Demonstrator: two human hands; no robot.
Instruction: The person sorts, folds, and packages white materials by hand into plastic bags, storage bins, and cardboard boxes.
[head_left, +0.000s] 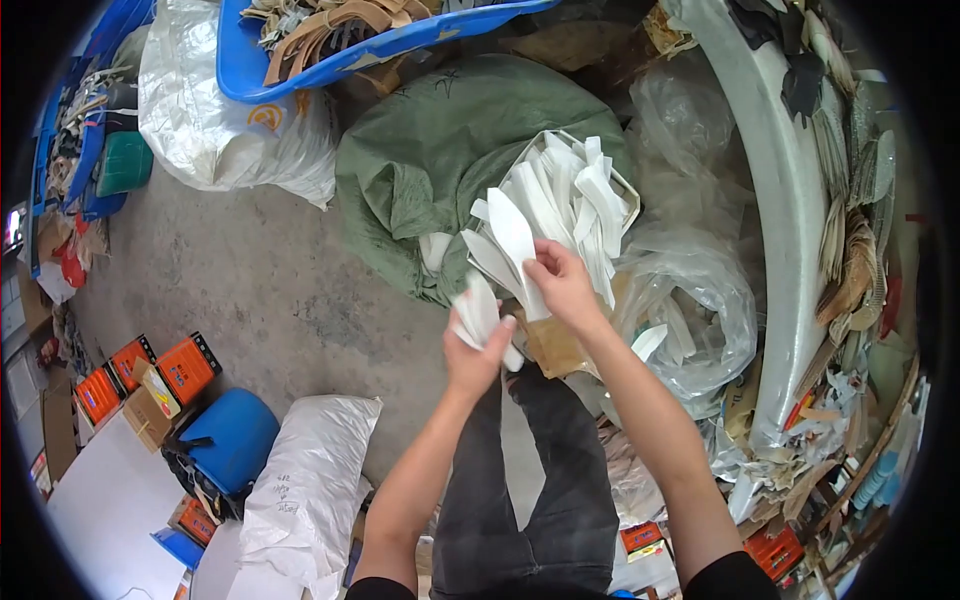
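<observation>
My left hand is closed around a small bundle of white strips, slightly blurred. Beside it, my right hand pinches a longer white strip with a tapered end between thumb and fingers. That strip overlaps a heap of similar white strips, which fills a carton whose pale rim shows at the right. Directly below my right hand is a piece of brown cardboard. Behind the heap lies a large green sack, with another white piece on its fold.
At right, clear plastic bags hold white pieces, beside a long pale curved edge and piled scraps. A blue tray of strips and a white sack stand at the back. Front left are another white sack, a blue bin and orange boxes.
</observation>
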